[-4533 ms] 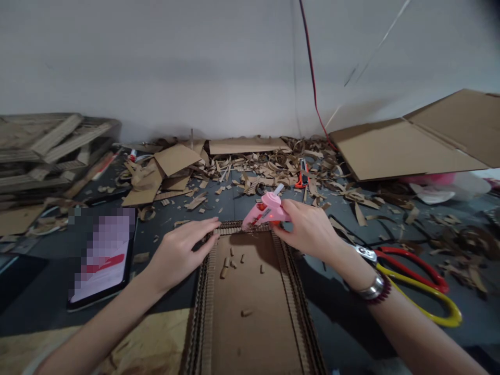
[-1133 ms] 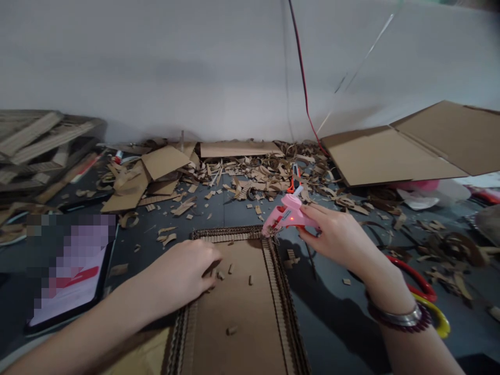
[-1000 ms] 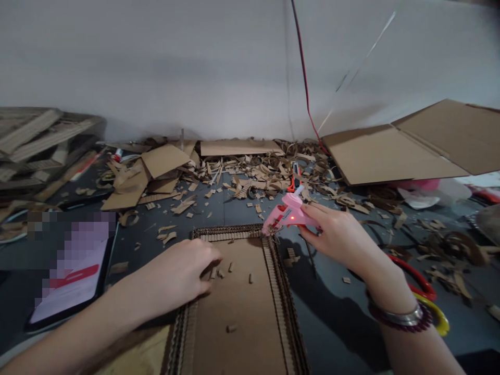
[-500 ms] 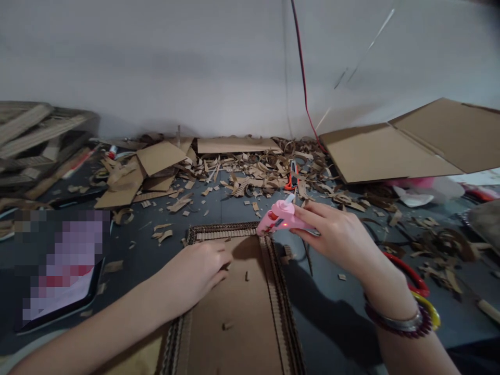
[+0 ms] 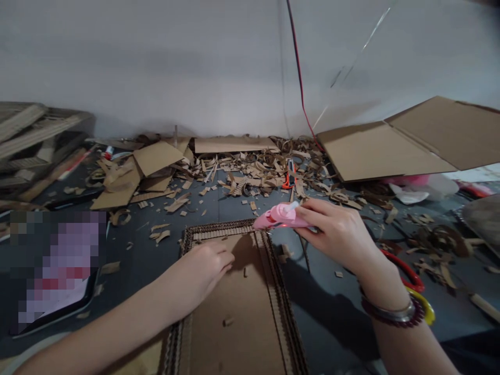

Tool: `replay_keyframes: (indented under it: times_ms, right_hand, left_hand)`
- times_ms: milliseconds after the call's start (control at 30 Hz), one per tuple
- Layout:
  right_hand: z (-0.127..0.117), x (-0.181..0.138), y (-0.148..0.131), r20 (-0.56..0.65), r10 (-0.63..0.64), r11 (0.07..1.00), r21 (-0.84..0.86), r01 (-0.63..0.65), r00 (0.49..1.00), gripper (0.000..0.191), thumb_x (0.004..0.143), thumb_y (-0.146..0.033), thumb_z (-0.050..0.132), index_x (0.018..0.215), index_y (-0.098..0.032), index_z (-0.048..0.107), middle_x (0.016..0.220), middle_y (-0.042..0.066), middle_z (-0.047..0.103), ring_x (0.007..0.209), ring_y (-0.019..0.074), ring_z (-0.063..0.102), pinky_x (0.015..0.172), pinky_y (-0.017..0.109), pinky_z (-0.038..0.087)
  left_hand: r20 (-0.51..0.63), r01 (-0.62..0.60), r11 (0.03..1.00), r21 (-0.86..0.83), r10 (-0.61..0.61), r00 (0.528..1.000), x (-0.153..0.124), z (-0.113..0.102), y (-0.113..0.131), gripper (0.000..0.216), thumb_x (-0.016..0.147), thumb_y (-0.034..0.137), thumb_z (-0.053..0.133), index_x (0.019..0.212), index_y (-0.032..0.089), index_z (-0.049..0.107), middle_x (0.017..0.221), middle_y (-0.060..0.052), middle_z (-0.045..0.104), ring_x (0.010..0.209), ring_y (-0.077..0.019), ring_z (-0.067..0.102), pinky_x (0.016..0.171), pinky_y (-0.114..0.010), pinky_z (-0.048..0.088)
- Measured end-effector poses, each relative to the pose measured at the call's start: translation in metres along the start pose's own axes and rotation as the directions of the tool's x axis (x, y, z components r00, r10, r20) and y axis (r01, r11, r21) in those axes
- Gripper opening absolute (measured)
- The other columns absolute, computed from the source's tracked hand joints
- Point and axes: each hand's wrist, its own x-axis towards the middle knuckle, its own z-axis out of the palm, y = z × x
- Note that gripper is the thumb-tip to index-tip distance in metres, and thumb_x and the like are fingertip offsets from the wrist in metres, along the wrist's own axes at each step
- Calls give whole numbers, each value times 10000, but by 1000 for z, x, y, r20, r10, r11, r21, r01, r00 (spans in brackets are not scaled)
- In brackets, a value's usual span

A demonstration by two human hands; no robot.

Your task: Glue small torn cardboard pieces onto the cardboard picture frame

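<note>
My right hand (image 5: 336,234) is shut on a pink hot glue gun (image 5: 279,216), whose nozzle points left just above the top corner of a cardboard frame. That frame is a brown cardboard sheet (image 5: 234,333) edged with a raised corrugated strip (image 5: 222,229). My left hand (image 5: 205,276) rests on the sheet near the top strip, fingers curled, and whatever lies under them is hidden. Two small cardboard bits (image 5: 245,272) (image 5: 228,322) lie on the sheet.
A phone or tablet with a blurred screen (image 5: 54,271) lies to the left. Cardboard scraps (image 5: 253,182) litter the dark floor up to the wall. Red-and-yellow scissors (image 5: 410,284) sit under my right wrist, and large cardboard flaps (image 5: 410,140) rise at the right.
My left hand has slid up the sheet toward the top strip, and fewer small bits lie there. The glue gun has tilted flatter and stays in my right hand.
</note>
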Motion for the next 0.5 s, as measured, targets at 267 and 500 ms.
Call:
replay_keyframes:
  times_ms: [267, 500]
  right_hand:
    - [2, 2, 5, 42, 79, 997, 3, -79, 996, 274, 785, -246, 560, 1052, -215, 613, 867, 55, 650, 684, 174, 612, 531, 236, 407]
    - [1, 1, 7, 70, 122, 993, -14, -121, 990, 291, 774, -237, 571, 1062, -215, 607, 892, 53, 651, 729, 188, 621, 537, 242, 408]
  left_hand:
    - [-189, 0, 996, -92, -17, 982, 29, -12, -3, 191, 818, 125, 495, 869, 124, 679, 873, -69, 706, 780, -182, 638, 720, -273, 466]
    - [-195, -45, 999, -20, 40, 980, 54, -8, -8, 218, 814, 106, 483, 887, 113, 688, 875, -97, 692, 791, -201, 627, 723, -297, 461]
